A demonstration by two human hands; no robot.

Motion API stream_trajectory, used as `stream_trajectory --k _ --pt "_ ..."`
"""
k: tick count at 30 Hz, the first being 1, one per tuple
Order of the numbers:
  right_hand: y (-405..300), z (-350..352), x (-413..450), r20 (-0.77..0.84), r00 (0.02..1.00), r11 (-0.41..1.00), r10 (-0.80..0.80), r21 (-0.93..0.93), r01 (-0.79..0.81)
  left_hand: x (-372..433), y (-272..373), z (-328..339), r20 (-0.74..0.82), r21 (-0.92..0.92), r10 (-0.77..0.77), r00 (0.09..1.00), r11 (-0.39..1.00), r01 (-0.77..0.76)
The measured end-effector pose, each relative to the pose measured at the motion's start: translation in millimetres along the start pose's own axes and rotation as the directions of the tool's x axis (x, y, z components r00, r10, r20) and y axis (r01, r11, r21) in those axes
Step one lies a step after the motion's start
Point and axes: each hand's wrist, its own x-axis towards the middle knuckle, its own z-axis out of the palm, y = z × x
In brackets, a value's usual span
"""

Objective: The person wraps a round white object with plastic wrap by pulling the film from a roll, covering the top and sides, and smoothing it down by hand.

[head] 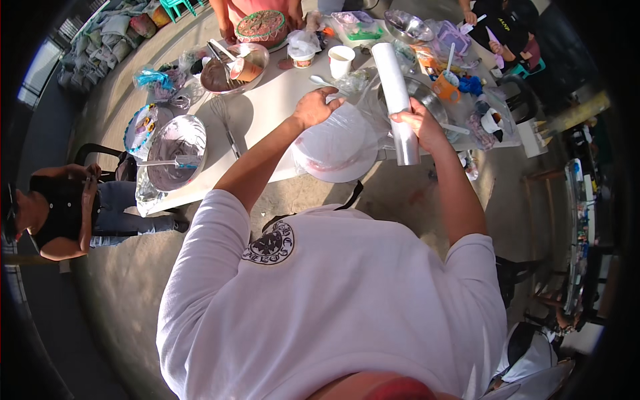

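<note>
A roll of clear plastic film (392,82) is gripped near its lower part by my right hand (422,125). Film spreads from the roll over a round, whitish board or lid (332,145) at the near table edge; what lies under the film is hard to tell, though a pinkish smear shows near its rim. My left hand (317,106) rests at the far left rim of that round thing, fingers bent and slightly apart on the film. A wire whisk (227,127) lies left of it. A white plastic spoon (320,80) and a white paper cup (341,61) stand beyond.
On the table (265,110), a metal bowl with a spatula (175,150) stands left; a bowl of brown cream (220,75) is farther back. A decorated cake (261,27) stands before a person opposite. Another metal bowl (425,100) is behind the roll. People are at left and upper right.
</note>
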Motion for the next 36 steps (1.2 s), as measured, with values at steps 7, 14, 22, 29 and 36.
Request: stream_trajectory --k 7,14,22,29,36 --pt "-15.0 -0.7 9.7 0.047 0.999 0.999 -0.003 -0.037 0.005 -48.0 -51.3 41.7 -0.062 0.52 -0.119 0.991 0.843 0.134" --pt "-30.5 15.7 23.0 0.167 0.985 0.995 0.039 -0.096 -0.023 -61.0 -22.5 53.8 -0.103 0.395 -0.265 0.959 0.874 0.284" --pt "-56.3 8.7 19.1 0.149 0.985 0.926 0.082 -0.376 -0.02 -36.5 -14.7 40.5 -0.101 0.636 0.141 0.985 0.771 -0.046" --pt "-38.5 3.8 25.3 0.194 0.981 0.936 0.021 -0.348 0.049 50.6 -43.0 31.9 0.109 0.36 0.323 0.94 0.869 -0.341" --pt "-48.8 4.2 19.3 0.111 0.993 0.901 0.038 -0.433 0.014 73.3 -38.8 47.6 0.379 0.286 0.127 0.917 0.926 -0.247"
